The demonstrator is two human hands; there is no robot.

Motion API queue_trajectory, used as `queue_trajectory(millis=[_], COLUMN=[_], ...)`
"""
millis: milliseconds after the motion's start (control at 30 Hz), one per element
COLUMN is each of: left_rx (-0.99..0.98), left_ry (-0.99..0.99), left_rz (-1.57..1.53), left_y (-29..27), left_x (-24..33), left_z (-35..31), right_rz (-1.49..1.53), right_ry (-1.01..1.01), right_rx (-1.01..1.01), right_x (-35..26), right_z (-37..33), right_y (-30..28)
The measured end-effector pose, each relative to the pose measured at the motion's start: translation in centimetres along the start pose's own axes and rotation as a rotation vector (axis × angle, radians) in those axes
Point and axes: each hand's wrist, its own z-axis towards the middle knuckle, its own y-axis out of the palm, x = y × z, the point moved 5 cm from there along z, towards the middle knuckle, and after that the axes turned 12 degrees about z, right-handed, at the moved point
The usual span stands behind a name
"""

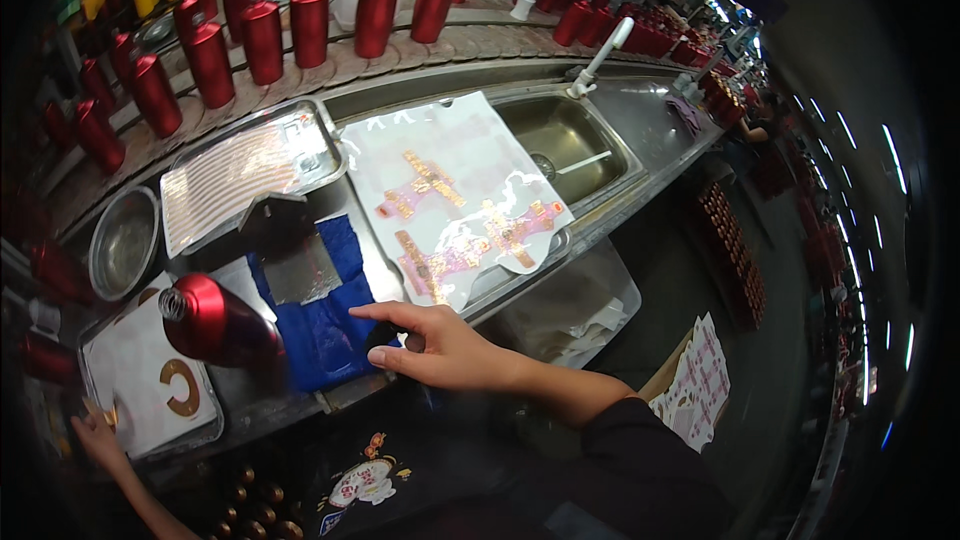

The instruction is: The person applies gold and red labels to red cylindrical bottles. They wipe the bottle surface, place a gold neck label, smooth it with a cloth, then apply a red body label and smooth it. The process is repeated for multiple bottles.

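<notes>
At the far left, my left hand [97,437] is closed at the tray's edge, with a small gold-coloured piece [108,414] at its fingertips. A shiny red bottle [222,325] with a threaded neck stands between my hands and touches neither. My right hand [435,345] hangs over the counter's front edge, thumb and forefinger spread apart. A dark patch shows between those fingers, too unclear to name. Beside that hand lies a blue cloth [318,335]; a scraper with a dark handle and a grey blade [305,275] rests on it.
A metal tray [215,430] holds a white sheet with a gold C-shaped piece [181,388]. Printed decal sheets [450,150] lie by the sink [560,130] and its white tap [606,55]. Red bottles [262,40] line the conveyor behind. A metal bowl [124,243] sits left.
</notes>
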Motion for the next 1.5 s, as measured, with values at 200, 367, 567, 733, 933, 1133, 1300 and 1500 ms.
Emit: queue_trajectory(millis=[200, 367, 567, 733, 933, 1133, 1300, 1500], left_rx=[-0.235, -0.342, -0.448, -0.492, -0.431, -0.291, -0.25, -0.27], left_ry=[0.007, 0.075, 0.005, 0.098, 0.098, 0.224, 0.173, 0.113], left_rz=[-0.781, -1.036, -0.951, -0.873, -1.047, -1.268, -1.164, -1.148], left_y=[-5.9, -8.9, -9.7, -9.8, -10.0, -7.6, -4.7, -3.2], left_x=[16.1, 25.4, 27.7, 28.2, 30.0, 35.3, 36.5, 35.7], left_z=[-12.0, -20.4, -25.6, -27.9, -27.5, -25.6, -24.1, -23.9], right_rz=[0.265, 0.496, 0.668, 0.745, 0.686, 0.374, 0.179, 0.332], right_ry=[0.321, 0.35, 0.477, 0.525, 0.033, -0.607, -0.649, -0.455], right_rx=[-0.422, -0.491, -0.405, -0.242, -0.206, -0.114, -0.104, -0.094], right_x=[2.7, 4.6, 3.9, 3.1, 0.1, -4.3, -5.0, -3.4], right_z=[0.8, 2.4, 2.3, 3.8, 3.5, 6.6, 11.0, 14.1], right_y=[10.2, 18.2, 19.5, 19.3, 16.1, 11.2, 9.6, 9.2])
